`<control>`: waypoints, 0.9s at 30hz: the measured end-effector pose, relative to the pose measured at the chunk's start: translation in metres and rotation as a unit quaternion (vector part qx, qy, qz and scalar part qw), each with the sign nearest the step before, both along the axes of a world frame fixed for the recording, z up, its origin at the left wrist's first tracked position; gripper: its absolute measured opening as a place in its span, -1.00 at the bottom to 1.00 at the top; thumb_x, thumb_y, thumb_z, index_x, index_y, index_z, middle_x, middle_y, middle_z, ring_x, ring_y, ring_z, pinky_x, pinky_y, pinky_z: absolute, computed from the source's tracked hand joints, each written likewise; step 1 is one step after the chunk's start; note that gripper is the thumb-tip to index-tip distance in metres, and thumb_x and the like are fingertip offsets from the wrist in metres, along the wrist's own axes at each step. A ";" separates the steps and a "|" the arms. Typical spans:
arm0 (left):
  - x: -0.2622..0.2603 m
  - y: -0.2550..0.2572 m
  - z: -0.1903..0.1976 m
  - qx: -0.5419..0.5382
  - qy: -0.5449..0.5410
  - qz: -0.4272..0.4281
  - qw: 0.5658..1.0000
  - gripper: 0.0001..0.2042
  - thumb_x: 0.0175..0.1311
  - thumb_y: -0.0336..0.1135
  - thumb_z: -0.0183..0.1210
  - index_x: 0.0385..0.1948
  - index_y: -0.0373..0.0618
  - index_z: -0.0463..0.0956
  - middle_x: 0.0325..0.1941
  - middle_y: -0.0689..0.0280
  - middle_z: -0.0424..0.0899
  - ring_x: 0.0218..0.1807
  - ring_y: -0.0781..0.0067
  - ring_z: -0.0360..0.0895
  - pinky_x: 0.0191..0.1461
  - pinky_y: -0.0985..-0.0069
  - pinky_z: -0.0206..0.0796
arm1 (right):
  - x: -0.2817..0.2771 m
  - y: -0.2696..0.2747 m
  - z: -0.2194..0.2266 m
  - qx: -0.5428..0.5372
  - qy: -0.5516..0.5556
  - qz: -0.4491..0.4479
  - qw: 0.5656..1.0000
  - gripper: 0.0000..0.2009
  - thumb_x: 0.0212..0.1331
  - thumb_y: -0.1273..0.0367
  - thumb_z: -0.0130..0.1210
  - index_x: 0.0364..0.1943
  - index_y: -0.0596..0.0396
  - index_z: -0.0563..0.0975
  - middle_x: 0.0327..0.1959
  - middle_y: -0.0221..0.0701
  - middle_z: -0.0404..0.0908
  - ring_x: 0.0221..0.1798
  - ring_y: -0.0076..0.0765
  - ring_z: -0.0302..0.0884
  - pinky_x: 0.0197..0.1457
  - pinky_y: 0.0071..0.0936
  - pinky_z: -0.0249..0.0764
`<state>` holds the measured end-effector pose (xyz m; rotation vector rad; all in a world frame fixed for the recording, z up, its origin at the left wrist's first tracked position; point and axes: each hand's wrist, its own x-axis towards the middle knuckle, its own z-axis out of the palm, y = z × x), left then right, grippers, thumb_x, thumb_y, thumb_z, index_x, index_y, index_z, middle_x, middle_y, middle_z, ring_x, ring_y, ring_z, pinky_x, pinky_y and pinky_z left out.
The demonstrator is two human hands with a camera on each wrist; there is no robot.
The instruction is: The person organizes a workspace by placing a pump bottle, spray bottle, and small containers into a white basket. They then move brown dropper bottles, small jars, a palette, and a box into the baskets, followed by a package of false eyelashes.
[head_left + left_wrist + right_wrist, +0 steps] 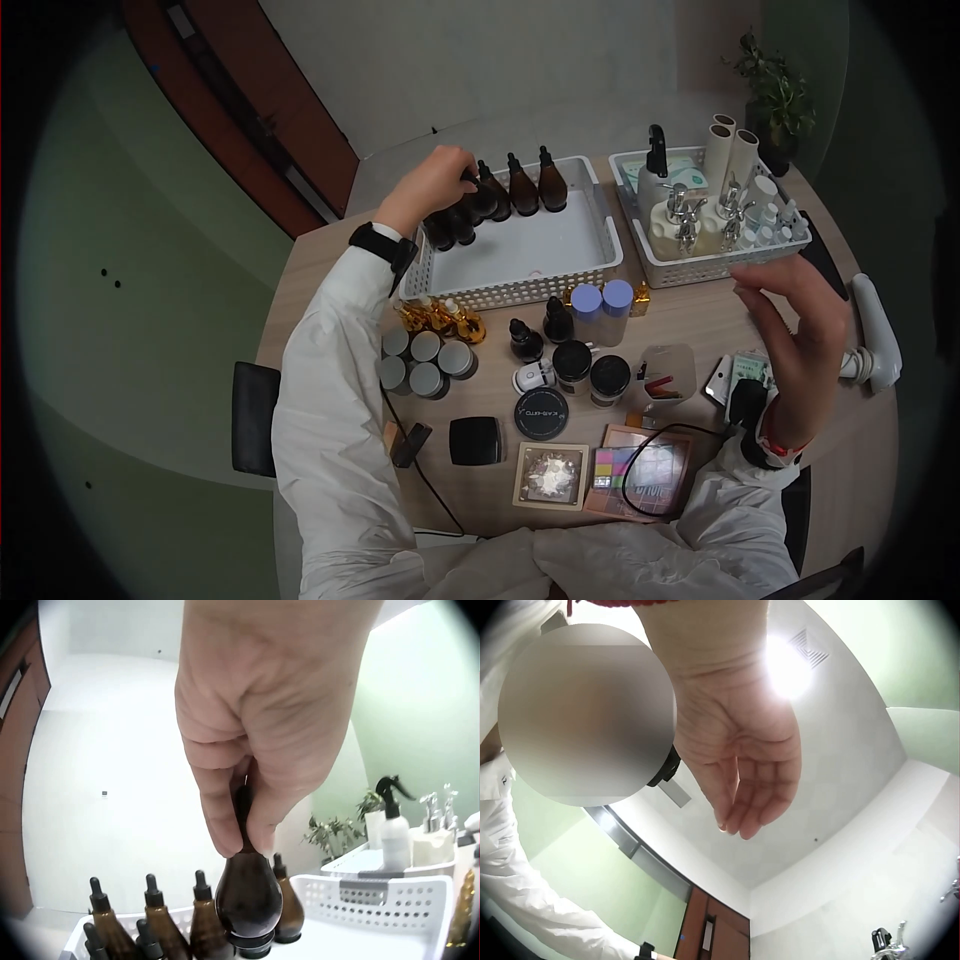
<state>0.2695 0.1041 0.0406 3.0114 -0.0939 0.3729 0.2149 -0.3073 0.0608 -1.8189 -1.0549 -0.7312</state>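
My left hand (pixel 432 188) pinches a dark brown dropper bottle (pixel 250 896) by its black top, between thumb and fingers. The bottle stays upright over the left part of a white perforated basket (pixel 510 291). Around it in the basket are other brown dropper bottles (pixel 522 190), standing in rows along the far and left sides. My right hand (pixel 800 320) is raised above the right side of the table, its fingers loosely bent and nothing in them. In the right wrist view, the palm (pixel 739 724) faces the camera, with the fingertips close to the thumb.
A second basket (pixel 700 270) at the right holds pump bottles, a spray bottle (pixel 652 185) and white rolls. Nearer me are grey-lidded jars (pixel 425 347), amber bottles (pixel 440 318), purple-capped bottles (pixel 617 296), black-lidded jars (pixel 572 360) and makeup palettes (pixel 550 477). A black cable (pixel 430 490) crosses the table.
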 end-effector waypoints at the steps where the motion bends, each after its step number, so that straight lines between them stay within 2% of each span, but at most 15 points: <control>1: 0.011 0.009 -0.011 0.031 -0.001 0.006 1.000 -0.78 -0.04 -0.45 0.30 -0.33 -0.30 0.58 -0.30 0.04 0.62 -0.18 0.03 0.57 -0.11 0.30 0.42 | 0.001 0.000 0.000 0.002 -0.003 -0.003 1.000 -0.78 -0.14 0.70 0.15 -0.34 0.25 0.60 -0.45 -0.29 0.60 -0.39 -0.34 0.54 -0.32 -0.53 0.37; 5: 0.028 0.013 -0.035 0.026 0.060 0.047 0.997 -0.77 -0.07 -0.47 0.29 -0.31 -0.24 0.59 -0.28 0.05 0.63 -0.16 0.00 0.56 -0.08 0.28 0.42 | 0.002 0.000 0.001 -0.004 0.018 -0.006 1.000 -0.76 -0.15 0.71 0.15 -0.33 0.23 0.61 -0.47 -0.30 0.58 -0.42 -0.36 0.52 -0.37 -0.54 0.37; 8: 0.046 0.028 -0.059 0.037 0.073 0.058 0.995 -0.79 -0.07 -0.48 0.29 -0.33 -0.22 0.60 -0.28 0.05 0.64 -0.18 -0.01 0.57 -0.09 0.27 0.42 | 0.003 0.001 0.000 -0.003 0.028 -0.011 1.000 -0.74 -0.16 0.72 0.16 -0.32 0.22 0.61 -0.48 -0.31 0.58 -0.44 -0.37 0.52 -0.39 -0.55 0.37; 14: 0.058 0.042 -0.080 0.067 0.090 0.066 0.992 -0.80 -0.08 -0.48 0.29 -0.34 -0.22 0.60 -0.29 0.05 0.65 -0.20 0.00 0.58 -0.10 0.27 0.43 | 0.003 0.004 -0.001 -0.019 0.038 -0.015 0.999 -0.74 -0.16 0.71 0.16 -0.30 0.21 0.61 -0.49 -0.32 0.57 -0.43 -0.38 0.52 -0.40 -0.54 0.38; 16: 0.060 0.047 -0.085 0.061 0.090 0.070 0.992 -0.79 -0.09 -0.48 0.29 -0.34 -0.22 0.60 -0.29 0.06 0.65 -0.19 0.01 0.58 -0.09 0.27 0.43 | 0.003 0.005 -0.001 -0.021 0.042 -0.015 0.999 -0.74 -0.15 0.71 0.16 -0.30 0.20 0.61 -0.49 -0.32 0.57 -0.43 -0.38 0.53 -0.40 -0.54 0.38; 18: 0.060 0.051 -0.088 0.061 0.086 0.054 0.993 -0.87 -0.05 -0.50 0.22 -0.41 -0.20 0.59 -0.32 0.05 0.64 -0.23 -0.03 0.58 -0.16 0.22 0.46 | 0.003 0.006 -0.001 -0.024 0.048 -0.014 0.998 -0.74 -0.15 0.71 0.16 -0.30 0.20 0.61 -0.49 -0.32 0.57 -0.42 -0.37 0.53 -0.40 -0.54 0.38; 25: 0.059 0.047 -0.090 0.063 0.074 0.041 0.994 -0.86 -0.06 -0.49 0.24 -0.40 -0.20 0.59 -0.33 0.06 0.64 -0.23 -0.02 0.59 -0.17 0.22 0.46 | 0.003 0.006 -0.001 -0.024 0.047 -0.012 0.999 -0.74 -0.13 0.70 0.16 -0.29 0.19 0.61 -0.48 -0.32 0.57 -0.42 -0.36 0.54 -0.39 -0.54 0.39; 27: 0.055 0.039 -0.084 0.045 0.084 0.052 0.994 -0.77 -0.06 -0.47 0.29 -0.31 -0.25 0.57 -0.27 0.09 0.64 -0.16 0.04 0.57 -0.05 0.28 0.43 | 0.003 0.005 -0.001 -0.027 0.043 -0.011 0.999 -0.74 -0.13 0.70 0.16 -0.28 0.19 0.61 -0.48 -0.32 0.57 -0.42 -0.36 0.53 -0.39 -0.53 0.39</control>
